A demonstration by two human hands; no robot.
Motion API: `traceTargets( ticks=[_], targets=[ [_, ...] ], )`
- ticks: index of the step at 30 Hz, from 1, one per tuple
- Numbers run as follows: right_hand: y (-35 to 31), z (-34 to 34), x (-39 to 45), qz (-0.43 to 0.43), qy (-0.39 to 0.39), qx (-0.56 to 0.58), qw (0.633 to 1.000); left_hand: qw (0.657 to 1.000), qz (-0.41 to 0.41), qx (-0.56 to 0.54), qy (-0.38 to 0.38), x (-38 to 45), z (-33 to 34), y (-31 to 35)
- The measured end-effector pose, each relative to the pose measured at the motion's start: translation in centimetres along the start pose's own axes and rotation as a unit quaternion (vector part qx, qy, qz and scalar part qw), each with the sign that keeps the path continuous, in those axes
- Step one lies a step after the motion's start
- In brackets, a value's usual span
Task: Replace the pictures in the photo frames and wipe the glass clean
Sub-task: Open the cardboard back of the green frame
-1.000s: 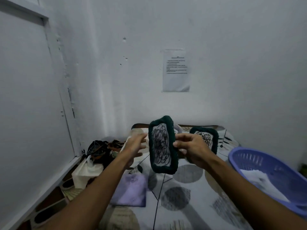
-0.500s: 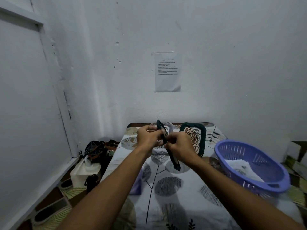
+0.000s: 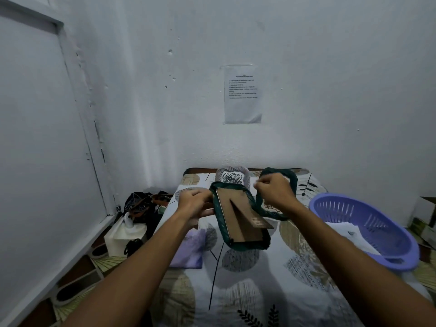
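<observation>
A photo frame with a dark green woven border [image 3: 223,223] is tilted above the bed, its brown cardboard back and stand facing me. My left hand [image 3: 194,205] grips its left edge. My right hand [image 3: 273,192] hovers to the frame's upper right with fingers curled; I cannot tell whether they pinch anything. Behind that hand lies a second green-bordered frame [image 3: 289,178], partly hidden. A white-bordered picture with a scribble drawing [image 3: 232,178] stands at the head of the bed. A lilac cloth [image 3: 188,252] lies on the bed under my left forearm.
A lilac plastic basket [image 3: 398,244] holding white papers [image 3: 349,234] sits on the bed at right. A white tissue box [image 3: 122,234] and dark bags [image 3: 139,204] lie on the floor at left. The patterned bedsheet [image 3: 247,291] stretches toward me, and the wall stands close behind.
The green frame has been turned from edge-on to back side up. My right hand has let go of it and moved up and right; my left hand keeps hold.
</observation>
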State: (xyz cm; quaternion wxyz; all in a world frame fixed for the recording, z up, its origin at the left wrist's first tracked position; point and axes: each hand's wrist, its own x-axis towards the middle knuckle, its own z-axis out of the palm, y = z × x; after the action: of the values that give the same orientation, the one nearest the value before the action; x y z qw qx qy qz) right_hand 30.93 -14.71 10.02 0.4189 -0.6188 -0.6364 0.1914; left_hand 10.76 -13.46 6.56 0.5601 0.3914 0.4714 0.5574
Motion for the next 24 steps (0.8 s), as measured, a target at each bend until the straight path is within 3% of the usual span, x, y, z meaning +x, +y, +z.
traceTargets(
  ticks=[3,7,19,24],
  targets=[
    [3.7,1.0,-0.4,0.108,-0.096,-0.009,0.989,1.0,-0.028,0.006,-0.013,0.5,-0.9,-1.2],
    [6.1,1.7,-1.6,0.234,-0.17,0.121,0.95,0.998,-0.064,0.026,-0.014,1.5,-1.5,-3.6],
    [10.7,4.6,-1.2,0.28,-0.156,0.08,0.944,0.969,-0.087,0.226,0.041,5.7,-1.4,-9.2],
    [12.4,5.8,-0.6,0.287,-0.155,0.064,0.943,0.971,-0.134,0.2,0.009,6.6,-0.8,-9.8]
  ],
)
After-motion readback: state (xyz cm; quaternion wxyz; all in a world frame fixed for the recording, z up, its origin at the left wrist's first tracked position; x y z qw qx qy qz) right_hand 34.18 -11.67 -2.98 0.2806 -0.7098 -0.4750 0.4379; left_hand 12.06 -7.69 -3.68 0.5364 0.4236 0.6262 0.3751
